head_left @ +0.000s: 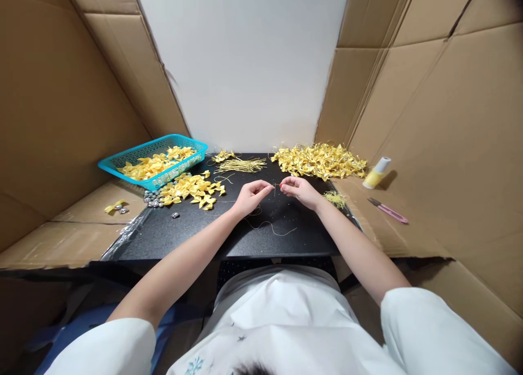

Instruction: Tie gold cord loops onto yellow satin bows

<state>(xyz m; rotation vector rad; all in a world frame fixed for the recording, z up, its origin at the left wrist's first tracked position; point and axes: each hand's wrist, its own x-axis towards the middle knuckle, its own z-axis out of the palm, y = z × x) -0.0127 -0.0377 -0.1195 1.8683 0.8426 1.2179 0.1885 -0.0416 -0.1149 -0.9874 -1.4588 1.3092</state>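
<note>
Over a black table (183,239), the left hand (250,196) pinches a thin gold thread (272,229); the right hand (300,191) pinches something tiny, perhaps a needle (275,189), near yellow bows (192,189)

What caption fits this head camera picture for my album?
Left hand and right hand pinch a thin thread above a black table, yellow bows beside a blue basket.
</note>
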